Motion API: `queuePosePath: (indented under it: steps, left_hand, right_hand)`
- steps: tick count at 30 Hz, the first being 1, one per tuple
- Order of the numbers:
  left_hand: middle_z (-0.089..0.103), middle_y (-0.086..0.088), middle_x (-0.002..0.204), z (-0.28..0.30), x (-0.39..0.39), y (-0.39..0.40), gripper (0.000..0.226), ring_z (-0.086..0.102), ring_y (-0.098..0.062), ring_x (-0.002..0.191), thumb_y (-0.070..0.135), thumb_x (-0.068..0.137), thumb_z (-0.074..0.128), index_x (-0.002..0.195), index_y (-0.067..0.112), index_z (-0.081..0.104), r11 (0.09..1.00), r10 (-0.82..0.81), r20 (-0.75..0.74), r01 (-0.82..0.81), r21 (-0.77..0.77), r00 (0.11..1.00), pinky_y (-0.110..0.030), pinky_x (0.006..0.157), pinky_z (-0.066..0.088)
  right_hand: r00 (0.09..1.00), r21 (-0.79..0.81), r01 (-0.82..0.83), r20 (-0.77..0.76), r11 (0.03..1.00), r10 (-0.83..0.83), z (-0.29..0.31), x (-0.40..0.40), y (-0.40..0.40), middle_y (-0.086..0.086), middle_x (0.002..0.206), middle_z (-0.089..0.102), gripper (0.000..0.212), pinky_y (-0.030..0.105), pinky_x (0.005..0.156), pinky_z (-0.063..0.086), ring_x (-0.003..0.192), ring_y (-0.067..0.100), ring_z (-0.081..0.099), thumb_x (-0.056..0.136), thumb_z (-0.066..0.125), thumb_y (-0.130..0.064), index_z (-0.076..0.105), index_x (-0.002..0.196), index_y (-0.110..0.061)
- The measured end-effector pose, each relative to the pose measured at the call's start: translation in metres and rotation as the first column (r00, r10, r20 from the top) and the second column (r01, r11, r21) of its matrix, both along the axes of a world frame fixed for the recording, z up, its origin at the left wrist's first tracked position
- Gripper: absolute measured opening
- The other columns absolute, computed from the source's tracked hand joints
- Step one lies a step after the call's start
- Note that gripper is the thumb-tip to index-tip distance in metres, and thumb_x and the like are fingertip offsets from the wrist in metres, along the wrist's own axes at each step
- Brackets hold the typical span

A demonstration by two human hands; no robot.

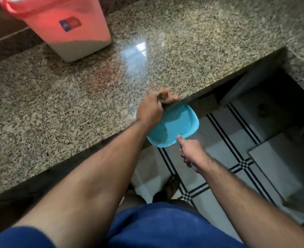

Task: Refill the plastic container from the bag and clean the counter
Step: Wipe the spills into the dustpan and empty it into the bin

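The plastic container (pixel 72 38) stands at the counter's back left. It is translucent with a pink lid and a blue-red sticker, and white powder fills its lower part. My left hand (pixel 152 107) rests on the granite counter (pixel 58 97) at its front edge, fingers curled together over the rim of a blue dustpan (pixel 176 126). The pan is held just below the counter edge and has a few dark crumbs in it. My right hand (pixel 192 153) grips its handle, thumb pressed on the pan's near rim. No bag is in view.
To the right the counter is cut back into a dark recess (pixel 265 97) above the floor. White floor tiles (pixel 224 151) with black stripes lie below. My foot in a sandal (pixel 169 188) and blue shorts (pixel 156 228) are near the bottom.
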State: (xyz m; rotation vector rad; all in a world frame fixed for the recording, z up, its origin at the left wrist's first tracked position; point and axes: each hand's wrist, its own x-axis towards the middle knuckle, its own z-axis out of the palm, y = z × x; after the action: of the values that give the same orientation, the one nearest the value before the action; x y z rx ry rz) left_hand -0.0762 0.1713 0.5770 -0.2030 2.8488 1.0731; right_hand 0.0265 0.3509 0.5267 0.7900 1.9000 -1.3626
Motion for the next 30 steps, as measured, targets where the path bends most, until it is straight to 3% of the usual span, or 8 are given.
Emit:
queuePosePath:
  steps: [3, 6, 9, 11, 14, 17, 23, 30]
  left_hand:
    - [0.066, 0.008, 0.102, 0.008, 0.010, -0.011, 0.028, 0.063, -0.014, 0.084, 0.031, 0.111, 0.040, 0.131, 0.033, 0.060, 0.981, 0.137, -0.029, -0.140, -0.137, 0.990, -0.033, 0.073, 0.054]
    - [0.072, 0.006, 0.105, 0.023, -0.010, -0.003, 0.031, 0.066, -0.012, 0.078, 0.029, 0.112, 0.039, 0.137, 0.032, 0.059, 0.951, 0.309, -0.054, -0.309, 0.005, 0.950, -0.033, 0.067, 0.060]
    - [0.076, 0.009, 0.120, 0.033, -0.042, 0.033, 0.032, 0.077, -0.009, 0.089, 0.014, 0.113, 0.042, 0.129, 0.033, 0.063, 0.957, 0.122, -0.083, -0.095, 0.273, 0.989, -0.016, 0.062, 0.056]
    - [0.069, 0.005, 0.125, 0.037, -0.056, 0.059, 0.027, 0.067, -0.004, 0.097, 0.013, 0.112, 0.046, 0.121, 0.028, 0.067, 0.977, -0.128, -0.069, 0.137, 0.164, 0.989, -0.015, 0.083, 0.050]
    - [0.061, 0.008, 0.115, 0.024, -0.057, 0.074, 0.021, 0.055, -0.002, 0.091, 0.016, 0.113, 0.045, 0.109, 0.029, 0.061, 0.961, -0.276, 0.072, 0.275, 0.016, 0.959, -0.013, 0.084, 0.044]
    - [0.070, 0.002, 0.112, 0.004, -0.051, 0.062, 0.023, 0.066, -0.019, 0.100, 0.025, 0.108, 0.046, 0.123, 0.022, 0.063, 0.987, -0.156, 0.052, 0.158, -0.035, 0.986, -0.034, 0.088, 0.051]
    - [0.076, 0.005, 0.122, -0.009, -0.006, -0.053, 0.043, 0.070, -0.014, 0.108, 0.029, 0.099, 0.046, 0.135, 0.038, 0.067, 0.990, 0.138, 0.008, -0.138, 0.016, 0.990, -0.037, 0.092, 0.060]
    - [0.068, -0.001, 0.101, -0.003, 0.037, -0.087, 0.029, 0.063, -0.017, 0.077, 0.017, 0.107, 0.046, 0.125, 0.019, 0.068, 0.819, 0.570, -0.057, -0.572, -0.035, 0.820, -0.029, 0.061, 0.047]
  right_hand:
    - [1.000, -0.003, -0.023, 0.007, 1.000, 0.023, -0.001, -0.008, 0.012, -0.001, 0.057, 0.047, 0.050, 0.024, 0.044, 0.028, 0.041, 0.018, 0.035, 0.093, 0.055, -0.068, 0.056, 0.074, -0.021]
    - [0.999, 0.000, -0.037, 0.011, 0.999, 0.037, -0.005, -0.013, 0.018, 0.001, 0.059, 0.049, 0.051, 0.026, 0.045, 0.029, 0.041, 0.018, 0.037, 0.088, 0.053, -0.071, 0.057, 0.073, -0.022]
    - [0.999, 0.004, -0.041, 0.000, 0.999, 0.041, -0.009, -0.018, 0.020, 0.003, 0.062, 0.055, 0.056, 0.028, 0.047, 0.031, 0.044, 0.020, 0.043, 0.082, 0.053, -0.074, 0.060, 0.073, -0.020]
    - [0.998, 0.027, -0.067, 0.002, 0.997, 0.067, -0.011, -0.022, 0.021, 0.004, 0.066, 0.059, 0.056, 0.028, 0.047, 0.034, 0.048, 0.022, 0.048, 0.081, 0.053, -0.075, 0.062, 0.075, -0.020]
    - [0.994, 0.072, -0.108, 0.003, 0.992, 0.108, -0.013, -0.027, 0.024, 0.004, 0.072, 0.061, 0.055, 0.028, 0.048, 0.035, 0.053, 0.022, 0.050, 0.080, 0.052, -0.077, 0.060, 0.075, -0.023]
    - [0.995, 0.072, -0.097, 0.011, 0.993, 0.096, -0.018, -0.033, 0.027, 0.004, 0.071, 0.060, 0.056, 0.026, 0.046, 0.035, 0.050, 0.022, 0.049, 0.078, 0.053, -0.078, 0.059, 0.073, -0.023]
    - [0.993, 0.081, -0.117, 0.007, 0.990, 0.117, -0.019, -0.033, 0.025, 0.002, 0.072, 0.060, 0.054, 0.027, 0.046, 0.033, 0.050, 0.020, 0.048, 0.083, 0.051, -0.077, 0.060, 0.081, -0.024]
    - [0.976, 0.122, -0.210, -0.024, 0.970, 0.215, -0.019, -0.029, 0.018, -0.001, 0.066, 0.058, 0.053, 0.028, 0.047, 0.033, 0.051, 0.020, 0.048, 0.099, 0.051, -0.068, 0.059, 0.078, -0.021]
